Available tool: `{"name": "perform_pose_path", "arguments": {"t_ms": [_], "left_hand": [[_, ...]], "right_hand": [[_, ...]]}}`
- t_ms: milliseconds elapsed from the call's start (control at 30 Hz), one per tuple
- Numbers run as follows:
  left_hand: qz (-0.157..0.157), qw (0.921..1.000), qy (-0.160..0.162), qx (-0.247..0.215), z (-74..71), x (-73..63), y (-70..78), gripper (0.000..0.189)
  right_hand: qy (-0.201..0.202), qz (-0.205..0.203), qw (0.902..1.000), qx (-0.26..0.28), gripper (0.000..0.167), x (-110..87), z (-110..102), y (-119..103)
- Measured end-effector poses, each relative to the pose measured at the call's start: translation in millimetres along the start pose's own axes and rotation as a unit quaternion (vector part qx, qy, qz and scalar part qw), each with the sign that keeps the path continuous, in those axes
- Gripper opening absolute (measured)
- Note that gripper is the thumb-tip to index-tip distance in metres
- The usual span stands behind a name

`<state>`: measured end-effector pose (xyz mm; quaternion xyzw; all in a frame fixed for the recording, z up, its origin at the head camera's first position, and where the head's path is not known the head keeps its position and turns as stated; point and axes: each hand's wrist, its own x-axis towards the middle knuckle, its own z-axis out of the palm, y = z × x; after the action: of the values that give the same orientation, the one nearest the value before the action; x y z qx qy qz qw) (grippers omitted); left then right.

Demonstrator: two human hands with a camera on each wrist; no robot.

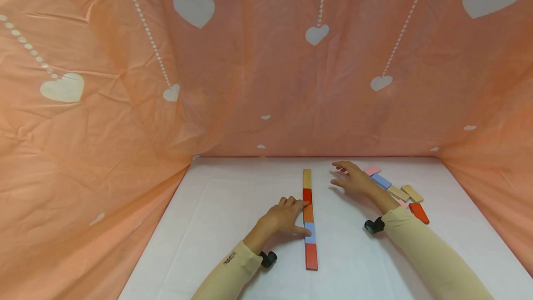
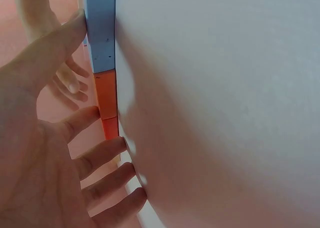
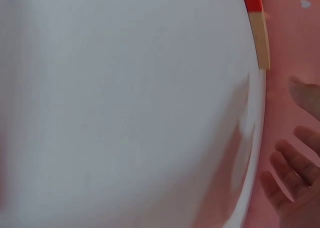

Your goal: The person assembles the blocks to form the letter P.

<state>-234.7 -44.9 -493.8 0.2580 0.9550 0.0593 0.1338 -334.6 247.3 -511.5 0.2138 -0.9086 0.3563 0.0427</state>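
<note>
Along left side of block row (image 1: 308, 213), my left hand (image 1: 281, 219) spreads, grip wide, thumb by row's light-blue block (image 1: 310, 233), fingertips touching row's edge. Row itself: straight line, five pieces end to end. Right of row, apart from it, my right hand (image 1: 351, 180), thumb and fingers wide, nothing held. Farther right of row, loose coloured blocks (image 1: 381, 180), partly behind my right forearm (image 1: 382, 198).
</note>
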Motion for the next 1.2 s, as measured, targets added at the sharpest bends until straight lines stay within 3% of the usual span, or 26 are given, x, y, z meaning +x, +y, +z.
{"name": "perform_pose_path", "arguments": {"t_ms": [133,567,700,933,1200], "left_hand": [[0.0,1.0,-0.001,0.007,-0.3,-0.2,0.8,0.094],[0.0,1.0,0.0,0.008,-0.9,0.4,0.0,0.094],[0.0,1.0,0.0,0.007,-0.5,0.3,0.7,0.094],[-0.003,1.0,-0.001,0.006,0.2,0.4,1.9,0.094],[-0.003,1.0,-0.002,0.007,-0.8,-0.9,2.1,0.094]], "right_hand": [[0.031,-0.021,0.9993,-0.006,0.056,-5.1,-10.9,7.5],[0.056,0.055,0.9967,-0.023,0.056,-20.2,-42.5,25.0],[0.064,0.071,0.9952,-0.022,0.056,-24.7,-47.5,32.3],[0.089,0.055,0.993,-0.055,0.06,-26.0,-51.7,45.9],[0.074,0.089,0.9917,-0.057,0.062,-27.2,-53.1,55.6]]}}
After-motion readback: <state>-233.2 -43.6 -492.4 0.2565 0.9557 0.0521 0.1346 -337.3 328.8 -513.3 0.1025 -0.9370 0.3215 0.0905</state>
